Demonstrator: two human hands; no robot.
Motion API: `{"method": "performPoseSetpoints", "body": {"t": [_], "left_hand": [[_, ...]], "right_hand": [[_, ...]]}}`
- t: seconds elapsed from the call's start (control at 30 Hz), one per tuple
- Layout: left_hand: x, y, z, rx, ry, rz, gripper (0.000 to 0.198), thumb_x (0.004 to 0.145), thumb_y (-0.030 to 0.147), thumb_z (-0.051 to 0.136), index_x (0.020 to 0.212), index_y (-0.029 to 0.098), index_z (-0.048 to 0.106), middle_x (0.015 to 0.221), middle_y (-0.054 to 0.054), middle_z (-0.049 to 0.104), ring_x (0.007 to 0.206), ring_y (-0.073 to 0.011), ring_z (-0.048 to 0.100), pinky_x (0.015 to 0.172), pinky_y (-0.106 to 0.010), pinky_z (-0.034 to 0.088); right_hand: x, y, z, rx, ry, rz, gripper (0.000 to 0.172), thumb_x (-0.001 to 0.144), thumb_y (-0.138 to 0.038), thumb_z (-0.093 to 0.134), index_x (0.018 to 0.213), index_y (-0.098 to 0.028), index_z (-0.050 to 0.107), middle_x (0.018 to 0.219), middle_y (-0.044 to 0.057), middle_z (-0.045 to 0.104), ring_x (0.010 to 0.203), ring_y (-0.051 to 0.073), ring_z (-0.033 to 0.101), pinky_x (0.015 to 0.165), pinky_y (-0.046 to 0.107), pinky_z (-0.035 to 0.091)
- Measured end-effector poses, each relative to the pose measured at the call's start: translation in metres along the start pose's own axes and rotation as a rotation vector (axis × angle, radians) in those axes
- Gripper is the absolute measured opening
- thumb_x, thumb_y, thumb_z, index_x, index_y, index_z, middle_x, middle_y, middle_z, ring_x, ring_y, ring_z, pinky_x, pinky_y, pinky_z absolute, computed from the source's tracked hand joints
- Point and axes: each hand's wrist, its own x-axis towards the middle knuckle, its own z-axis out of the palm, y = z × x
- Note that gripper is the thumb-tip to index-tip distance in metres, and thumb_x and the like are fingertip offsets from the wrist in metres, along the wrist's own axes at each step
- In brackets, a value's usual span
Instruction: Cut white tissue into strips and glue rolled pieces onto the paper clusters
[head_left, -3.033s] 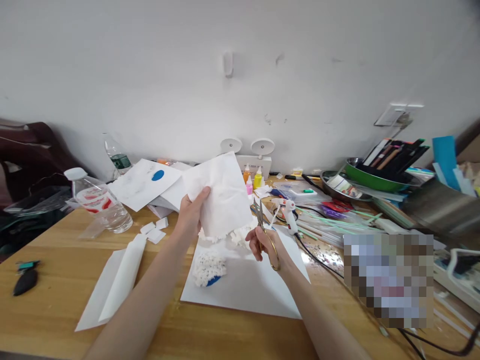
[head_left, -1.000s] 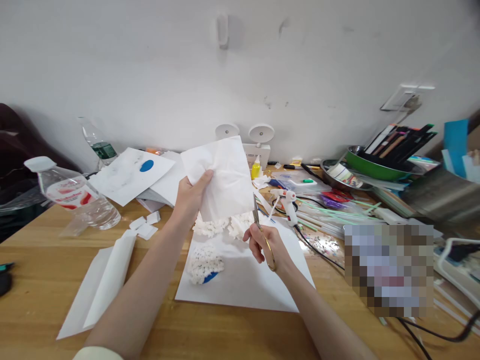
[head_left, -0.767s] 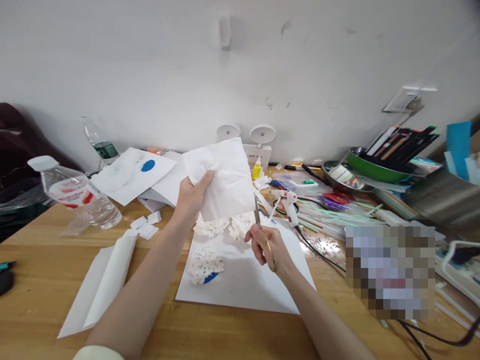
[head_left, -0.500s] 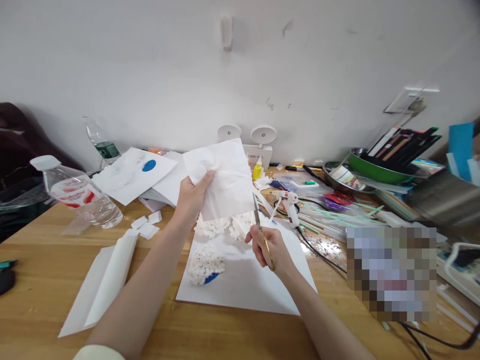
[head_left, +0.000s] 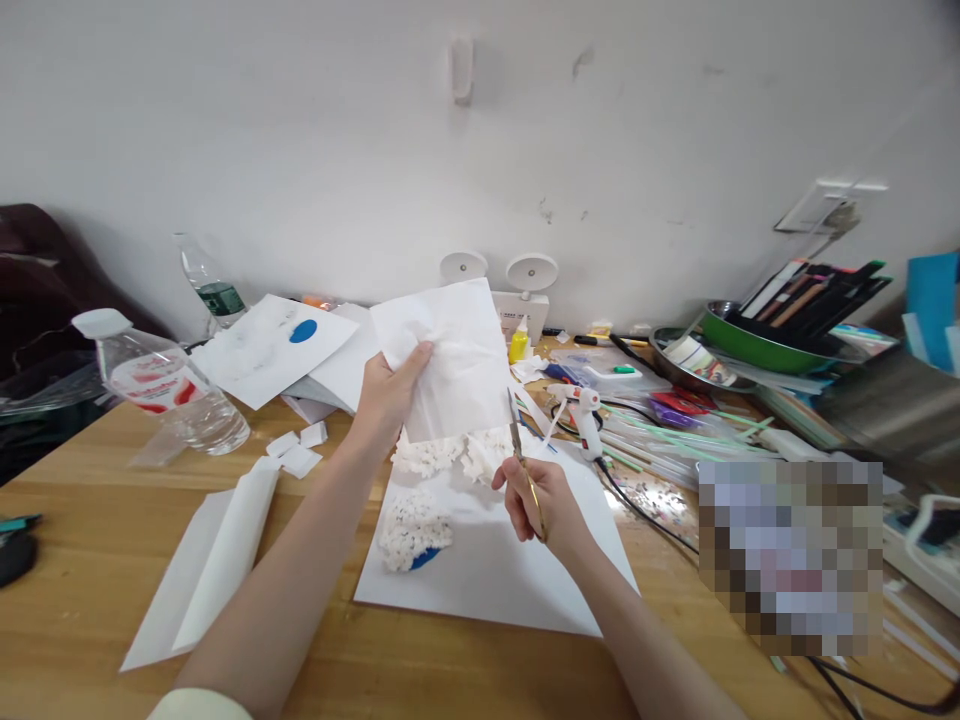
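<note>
My left hand [head_left: 394, 392] pinches a thin white tissue paper sheet [head_left: 461, 360], thumb on the near face, and holds it raised above the table. In my right hand [head_left: 546, 505] are gold-handled scissors [head_left: 516, 430], blades pointing up beside the sheet's right edge. Below both hands lies a large white paper [head_left: 517, 580]. On it sits a textured white clump [head_left: 415, 525] with a bit of blue showing at its lower edge. More crumpled white pieces [head_left: 427, 455] lie behind it, partly hidden by the tissue paper and my right hand.
Left stand a water bottle [head_left: 169, 390], small white blocks [head_left: 298, 455], a folded white sheet [head_left: 217, 570] and a paper with a blue oval [head_left: 303, 331]. Right are a glue gun [head_left: 581, 410], its cord, plastic sticks, a yellow bottle [head_left: 519, 342] and a green bowl of markers [head_left: 757, 335].
The whole view has shifted slightly, so things appear a little to the right. Both hands keep the same hold on the tissue paper and the scissors.
</note>
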Motion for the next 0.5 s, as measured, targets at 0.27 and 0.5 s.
{"method": "performPoseSetpoints", "body": {"t": [0.27, 0.5], "left_hand": [[0.0008, -0.0005, 0.0002, -0.006, 0.0, -0.003, 0.03, 0.065, 0.034, 0.068, 0.086, 0.013, 0.066, 0.085, -0.008, 0.07, 0.079, -0.0214, 0.065, 0.064, -0.026, 0.053], [0.0004, -0.0011, 0.0, 0.001, -0.03, -0.009, 0.032, 0.065, 0.035, 0.068, 0.088, 0.013, 0.066, 0.088, -0.009, 0.07, 0.082, -0.0217, 0.064, 0.066, -0.025, 0.052]], "right_hand": [[-0.0016, -0.0012, 0.0016, 0.031, -0.026, 0.034, 0.049, 0.066, -0.065, 0.05, 0.06, -0.016, 0.049, 0.026, -0.006, 0.041, 0.021, 0.007, 0.034, 0.025, 0.017, 0.019], [-0.0051, -0.0045, 0.0018, -0.012, -0.028, -0.066, 0.051, 0.07, -0.065, 0.045, 0.055, -0.017, 0.049, 0.028, -0.004, 0.04, 0.023, 0.006, 0.031, 0.027, 0.019, 0.02]]}}
